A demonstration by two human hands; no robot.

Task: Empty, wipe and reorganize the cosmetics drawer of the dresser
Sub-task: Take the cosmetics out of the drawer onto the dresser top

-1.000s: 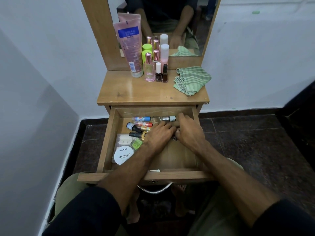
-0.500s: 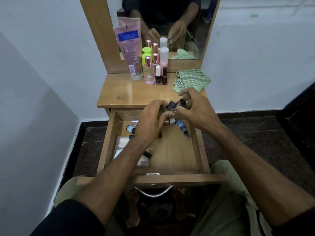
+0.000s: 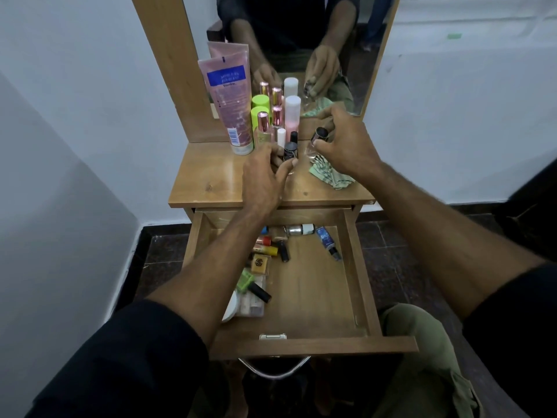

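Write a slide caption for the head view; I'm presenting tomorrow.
Left hand and right hand each set a small bottle on the dresser top above the open drawer.

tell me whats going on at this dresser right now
A person is emptying the open drawer onto the dresser top. The left hand holds a small dark-capped bottle beside the standing cosmetics; the right hand holds another small bottle above the green cloth. Several tubes and bottles remain in the drawer.

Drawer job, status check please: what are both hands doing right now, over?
Left hand grips dark-capped bottle on dresser top. Right hand holds clear bottle. Drawer open, partly emptied. Green cloth under right hand.
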